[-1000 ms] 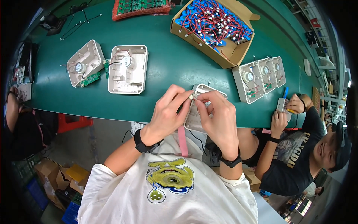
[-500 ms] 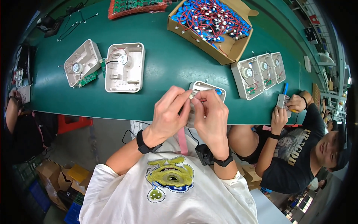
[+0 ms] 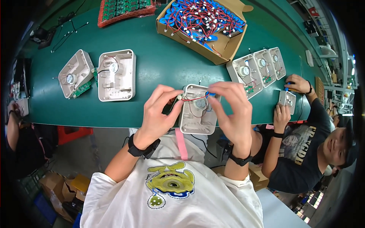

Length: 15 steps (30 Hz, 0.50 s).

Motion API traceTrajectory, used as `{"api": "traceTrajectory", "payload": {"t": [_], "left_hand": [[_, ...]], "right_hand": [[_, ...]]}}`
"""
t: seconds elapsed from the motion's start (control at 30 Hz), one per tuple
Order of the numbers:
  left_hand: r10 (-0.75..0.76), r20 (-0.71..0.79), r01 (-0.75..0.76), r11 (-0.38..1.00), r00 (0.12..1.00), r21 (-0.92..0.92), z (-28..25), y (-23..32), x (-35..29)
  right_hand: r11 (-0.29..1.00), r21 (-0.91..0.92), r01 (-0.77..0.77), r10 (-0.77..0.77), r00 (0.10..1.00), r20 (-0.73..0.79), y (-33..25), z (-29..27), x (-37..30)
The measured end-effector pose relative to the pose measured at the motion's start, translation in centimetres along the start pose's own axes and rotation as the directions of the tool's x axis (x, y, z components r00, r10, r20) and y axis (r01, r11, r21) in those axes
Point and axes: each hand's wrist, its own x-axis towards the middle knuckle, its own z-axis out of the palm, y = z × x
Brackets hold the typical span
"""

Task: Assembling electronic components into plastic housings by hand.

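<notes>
An open white plastic housing [image 3: 196, 127] stands before me at the table's near edge, with a round speaker [image 3: 200, 103] and thin wires inside. At its upper left corner, my left hand [image 3: 161, 114] pinches a small white wire connector [image 3: 180, 97]. A red lead [image 3: 194, 99] runs from there across the housing to a blue battery [image 3: 210, 94] at the upper right. My right hand [image 3: 234, 110] has its thumb and forefinger around that battery, partly hiding it. A dark edge behind the left fingertips is too covered to make out.
Two white housings [image 3: 131, 78] with green circuit boards [image 3: 81, 90] lie to the left. A carton [image 3: 190, 42] of blue batteries and wrapped boards [image 3: 125, 9] stand farther back. Three more housings [image 3: 245, 78] sit at right, near a co-worker's hands [image 3: 282, 118] on another housing.
My hands have moved apart from their close pinch, uncovering the housing and a stretched red lead. The right hand has gone to the battery. The co-worker's upper hand has moved up.
</notes>
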Motion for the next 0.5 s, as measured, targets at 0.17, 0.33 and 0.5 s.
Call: {"api": "traceTrajectory", "payload": {"t": [0.17,0.33,0.5], "left_hand": [[-0.003,-0.028,0.003,1.0,1.0,0.01,0.2,-0.1,-0.1],[0.009,-0.084,-0.007,1.0,0.996,0.019,0.8,-0.1,-0.5],[0.034,-0.084,-0.032,0.999,0.996,0.028,0.8,0.2,-0.7]], "right_hand": [[0.997,0.077,-0.007,-0.001,0.996,0.094,-1.8,3.0,0.5],[0.999,-0.052,-0.012,0.016,0.997,0.076,-2.4,5.0,-0.3],[0.999,-0.05,-0.016,0.016,1.0,0.004,-1.9,5.8,-0.6]]}}
